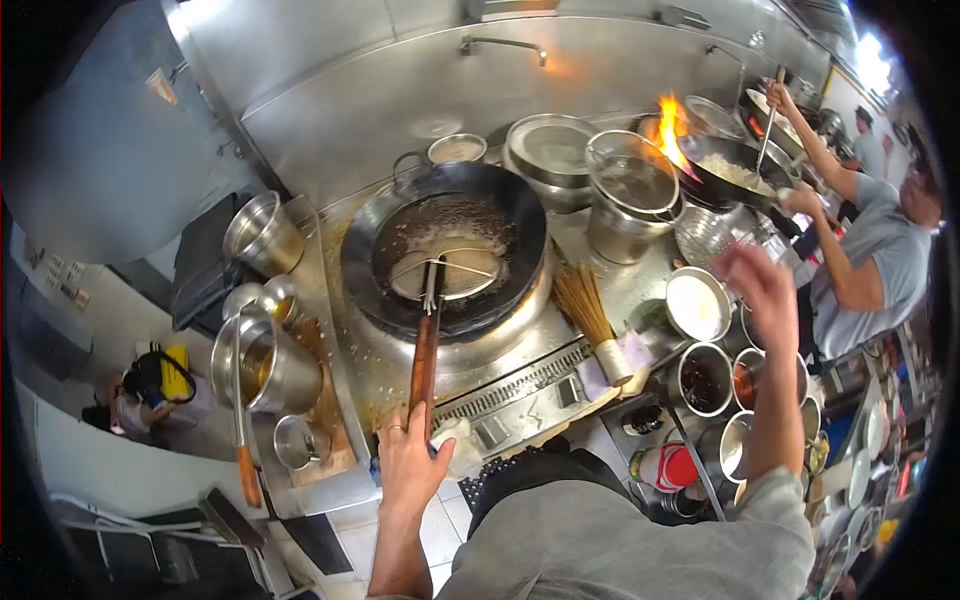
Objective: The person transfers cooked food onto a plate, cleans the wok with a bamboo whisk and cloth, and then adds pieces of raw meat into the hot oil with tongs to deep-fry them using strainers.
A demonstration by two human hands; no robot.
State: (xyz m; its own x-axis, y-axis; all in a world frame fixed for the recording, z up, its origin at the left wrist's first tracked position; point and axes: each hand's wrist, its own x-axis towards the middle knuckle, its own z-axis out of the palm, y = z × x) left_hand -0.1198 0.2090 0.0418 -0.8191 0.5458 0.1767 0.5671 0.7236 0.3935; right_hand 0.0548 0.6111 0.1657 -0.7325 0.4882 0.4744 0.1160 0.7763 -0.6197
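A large black wok (530, 215) on the stove holds dark, bubbling liquid. In it rests a wire strainer (460, 275), its long wooden handle slanting over the near rim. My left hand (408, 465) is at the lower end of that handle, which runs between thumb and fingers. A pale folded cloth (459, 449) lies beside my left thumb. My right hand (758, 290) is raised at the right, blurred by motion. It overlaps the area near a pot of white contents (697, 305) and a perforated ladle (708, 236).
Left of the wok stand steel pots (264, 235) and a ladle (242, 400) with a wooden handle. A bamboo brush (583, 305) and a strainer pot (622, 232) are on the right. Beyond, a person (880, 240) works another wok (715, 182) beside a tall flame (670, 130).
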